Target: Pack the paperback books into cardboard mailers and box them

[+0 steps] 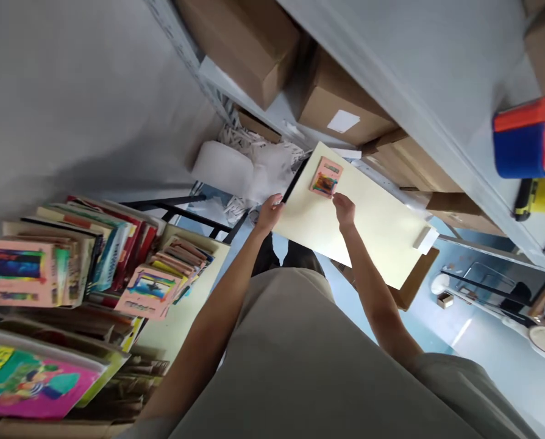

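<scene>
A small pink book [326,177] with a dark, colourful picture on its cover lies on a cream tabletop [373,225]. At the book's lower right corner is my right hand [344,210], its fingers curled in and pinching that corner. My left hand [270,213] is at the left edge of the same tabletop, fingers partly stretched and apart, with nothing seen in it. A white block [425,239] sits near the tabletop's right end.
Stacked books [112,244] and a pink-covered pile [149,289] stand at left, above a colourful picture book [35,378]. Shelving holds cardboard boxes [345,103] on the upper right. Beyond the table are a white bag [272,167] and an open carton [416,277].
</scene>
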Tool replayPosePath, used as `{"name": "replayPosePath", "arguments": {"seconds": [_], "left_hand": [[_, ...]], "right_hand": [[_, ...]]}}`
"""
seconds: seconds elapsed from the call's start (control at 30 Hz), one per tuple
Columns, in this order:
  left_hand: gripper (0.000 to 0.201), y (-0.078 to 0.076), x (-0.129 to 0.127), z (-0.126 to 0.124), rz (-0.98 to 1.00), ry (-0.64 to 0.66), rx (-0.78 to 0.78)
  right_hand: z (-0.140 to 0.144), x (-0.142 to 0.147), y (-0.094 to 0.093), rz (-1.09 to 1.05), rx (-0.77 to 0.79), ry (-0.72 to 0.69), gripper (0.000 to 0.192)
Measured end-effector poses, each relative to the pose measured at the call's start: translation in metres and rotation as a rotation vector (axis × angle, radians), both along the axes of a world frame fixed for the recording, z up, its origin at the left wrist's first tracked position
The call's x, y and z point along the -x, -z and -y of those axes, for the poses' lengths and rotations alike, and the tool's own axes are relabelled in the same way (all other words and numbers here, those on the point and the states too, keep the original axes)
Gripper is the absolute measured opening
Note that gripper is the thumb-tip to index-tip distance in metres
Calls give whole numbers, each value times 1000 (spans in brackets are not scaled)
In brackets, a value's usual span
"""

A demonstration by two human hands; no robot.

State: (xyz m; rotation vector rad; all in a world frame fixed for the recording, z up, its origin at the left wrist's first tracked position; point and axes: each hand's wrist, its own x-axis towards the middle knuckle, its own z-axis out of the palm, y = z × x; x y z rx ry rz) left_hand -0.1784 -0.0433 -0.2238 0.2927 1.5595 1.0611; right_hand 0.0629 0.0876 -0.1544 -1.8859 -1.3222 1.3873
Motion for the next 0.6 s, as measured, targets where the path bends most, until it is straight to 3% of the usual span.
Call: {"name": "replayPosePath", "arguments": {"seconds": [0.1, 0.17, 0.3, 0.47, 0.6], "left_hand": [[45, 10, 30, 32, 15, -27, 172], [42, 18, 46, 43, 29, -52, 242], [26, 39, 66, 44, 84, -177, 350], [11, 77, 83, 31, 155, -348, 508], [10, 105, 87, 31, 221, -470, 565]], "right_hand": [[19, 32, -14, 79, 53, -3, 40], [24, 67, -20, 100, 135, -88, 37], [10, 150, -6, 156, 247, -349, 22], [-34, 232, 65, 305, 337, -663, 12], [-61, 262, 140, 546, 432, -778, 15]]}}
